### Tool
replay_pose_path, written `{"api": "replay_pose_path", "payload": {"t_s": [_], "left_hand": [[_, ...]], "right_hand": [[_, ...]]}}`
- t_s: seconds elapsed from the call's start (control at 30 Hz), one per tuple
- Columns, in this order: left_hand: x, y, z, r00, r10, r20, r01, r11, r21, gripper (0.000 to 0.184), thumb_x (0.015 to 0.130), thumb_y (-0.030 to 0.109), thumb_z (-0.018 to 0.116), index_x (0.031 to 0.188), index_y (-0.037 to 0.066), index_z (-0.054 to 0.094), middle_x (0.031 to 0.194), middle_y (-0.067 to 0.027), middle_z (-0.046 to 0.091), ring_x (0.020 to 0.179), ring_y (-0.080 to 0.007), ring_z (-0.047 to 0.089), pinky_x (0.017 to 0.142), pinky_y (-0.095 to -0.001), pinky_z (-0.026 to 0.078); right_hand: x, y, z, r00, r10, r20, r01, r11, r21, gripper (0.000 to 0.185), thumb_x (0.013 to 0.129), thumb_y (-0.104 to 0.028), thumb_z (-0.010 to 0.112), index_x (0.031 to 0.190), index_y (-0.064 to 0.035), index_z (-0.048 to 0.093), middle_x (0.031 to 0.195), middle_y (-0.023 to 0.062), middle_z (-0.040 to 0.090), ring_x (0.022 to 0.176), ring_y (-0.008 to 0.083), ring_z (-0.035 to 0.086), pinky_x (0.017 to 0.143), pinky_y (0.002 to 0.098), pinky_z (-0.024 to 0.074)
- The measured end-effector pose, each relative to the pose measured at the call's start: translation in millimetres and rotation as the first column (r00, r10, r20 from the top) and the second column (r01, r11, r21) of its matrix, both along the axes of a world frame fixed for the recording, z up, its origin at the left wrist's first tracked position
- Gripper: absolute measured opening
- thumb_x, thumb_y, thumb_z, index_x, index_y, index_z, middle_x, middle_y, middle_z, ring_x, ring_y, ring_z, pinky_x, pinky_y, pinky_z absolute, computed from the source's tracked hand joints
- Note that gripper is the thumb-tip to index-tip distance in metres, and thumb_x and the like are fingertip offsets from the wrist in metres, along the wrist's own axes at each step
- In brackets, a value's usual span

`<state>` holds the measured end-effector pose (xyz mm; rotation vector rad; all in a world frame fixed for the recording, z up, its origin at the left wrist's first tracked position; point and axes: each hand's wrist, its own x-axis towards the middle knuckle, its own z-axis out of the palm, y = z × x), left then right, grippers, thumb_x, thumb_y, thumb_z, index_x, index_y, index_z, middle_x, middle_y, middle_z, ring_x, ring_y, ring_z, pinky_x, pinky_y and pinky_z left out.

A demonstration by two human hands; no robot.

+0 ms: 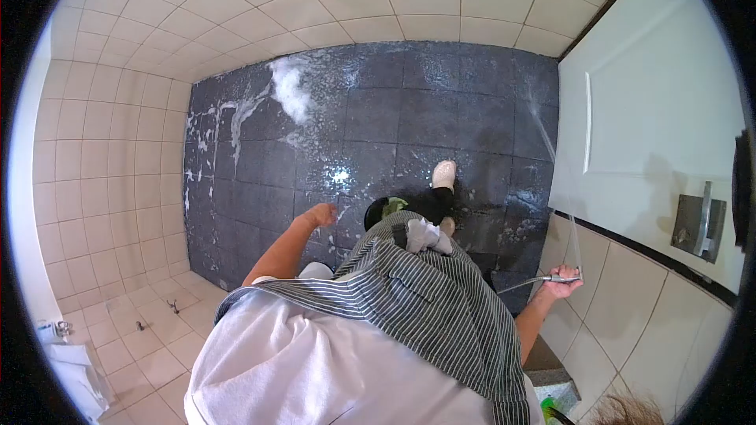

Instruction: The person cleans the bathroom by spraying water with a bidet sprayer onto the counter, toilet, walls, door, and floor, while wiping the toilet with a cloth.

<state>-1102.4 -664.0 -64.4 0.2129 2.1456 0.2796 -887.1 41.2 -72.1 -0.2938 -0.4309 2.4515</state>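
My right hand point(561, 282) is closed around a metal shower sprayer point(542, 279) at the right, close to the tiled wall beside the door. A thin jet of water leaves its head towards the door. My left hand point(321, 215) hangs over the dark floor at the centre left, fingers curled; whether it holds anything is too small to tell. White foam point(291, 90) lies on the wet dark tiled floor point(370, 118), with thinner streaks to its left. A striped apron point(417, 291) covers my front, a crumpled white cloth point(428, 236) at its waist.
A white door point(638, 110) with a metal handle point(699, 224) stands at the right. Beige tiled walls point(114, 134) border the floor. My white shoe point(444, 174) is on the wet tiles. Wall fittings point(172, 307) and white towels point(77, 378) are at the lower left.
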Motion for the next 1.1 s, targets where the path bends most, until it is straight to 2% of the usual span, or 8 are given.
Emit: {"api": "replay_pose_path", "payload": {"t_s": [0.33,0.47,0.53,0.63,0.73,0.93,1.0,1.1], "left_hand": [[-12,7,4,0.999,-0.019,-0.030,0.021,0.996,0.085,0.049,0.073,0.027,0.060,0.116,0.003,0.058,0.108,-0.0212,0.061,0.100,-0.0357,0.059,0.088,-0.0401,0.047],[-13,7,0,0.998,0.035,0.048,-0.037,0.998,0.046,0.056,0.073,0.030,0.066,0.118,-0.002,0.054,0.112,-0.0237,0.060,0.102,-0.0341,0.060,0.087,-0.0389,0.048],[-6,4,-6,0.999,0.046,0.006,-0.046,0.998,0.049,0.052,0.073,0.026,0.061,0.120,0.005,0.056,0.111,-0.0198,0.061,0.102,-0.0334,0.060,0.088,-0.0399,0.048],[-2,-1,-11,0.998,0.057,0.023,-0.058,0.997,0.048,0.052,0.073,0.026,0.061,0.120,0.005,0.056,0.112,-0.0204,0.060,0.103,-0.0339,0.059,0.089,-0.0406,0.047],[0,1,-11,0.992,0.118,0.047,-0.119,0.993,0.008,0.059,0.073,0.030,0.064,0.121,-0.002,0.053,0.115,-0.0228,0.058,0.105,-0.0328,0.059,0.090,-0.0383,0.046],[-1,4,7,0.993,0.115,0.037,-0.115,0.993,0.002,0.050,0.072,0.025,0.061,0.117,0.004,0.057,0.112,-0.0220,0.060,0.105,-0.0355,0.057,0.092,-0.0395,0.045],[-1,2,4,0.993,0.104,0.048,-0.103,0.994,-0.018,0.049,0.072,0.025,0.062,0.116,0.003,0.058,0.111,-0.0223,0.060,0.105,-0.0357,0.058,0.091,-0.0396,0.045],[0,-2,10,0.990,0.111,0.086,-0.108,0.993,-0.043,0.049,0.072,0.025,0.063,0.114,0.002,0.059,0.109,-0.0230,0.061,0.104,-0.0361,0.058,0.090,-0.0399,0.045]], "right_hand": [[-10,-7,1,0.999,0.046,-0.024,-0.047,0.997,-0.059,0.049,0.089,-0.053,0.044,0.099,-0.0071,0.057,0.061,0.0027,0.042,0.057,0.0143,0.041,0.052,0.0360,0.0425],[-27,-11,3,0.997,0.045,0.067,-0.040,0.996,-0.077,0.047,0.092,-0.051,0.041,0.093,-0.0049,0.054,0.058,0.0007,0.039,0.049,0.0122,0.037,0.045,0.0293,0.0382],[-39,-17,6,0.994,0.025,0.106,-0.015,0.995,-0.094,0.048,0.093,-0.050,0.040,0.091,-0.0035,0.052,0.057,0.0003,0.038,0.047,0.0114,0.035,0.042,0.0265,0.0359],[-57,-32,21,0.992,0.006,0.127,0.016,0.986,-0.165,0.048,0.092,-0.048,0.044,0.090,-0.0018,0.054,0.056,0.0008,0.036,0.047,0.0110,0.033,0.041,0.0249,0.0323],[-71,-37,23,0.991,0.055,0.121,-0.032,0.983,-0.182,0.047,0.092,-0.048,0.043,0.090,-0.0019,0.053,0.056,0.0007,0.036,0.046,0.0111,0.032,0.041,0.0248,0.0316],[-96,-46,12,0.978,0.170,0.117,-0.143,0.967,-0.209,0.048,0.092,-0.049,0.042,0.090,-0.0025,0.051,0.058,0.0004,0.037,0.046,0.0111,0.031,0.041,0.0246,0.0313],[-111,-67,31,0.943,0.186,0.275,-0.137,0.972,-0.190,0.047,0.093,-0.049,0.042,0.090,-0.0028,0.050,0.060,-0.0005,0.035,0.047,0.0108,0.030,0.042,0.0247,0.0305],[-122,-75,12,0.953,0.232,0.195,-0.183,0.953,-0.242,0.046,0.093,-0.048,0.042,0.090,-0.0028,0.049,0.060,-0.0011,0.032,0.049,0.0105,0.029,0.044,0.0246,0.0291]]}}
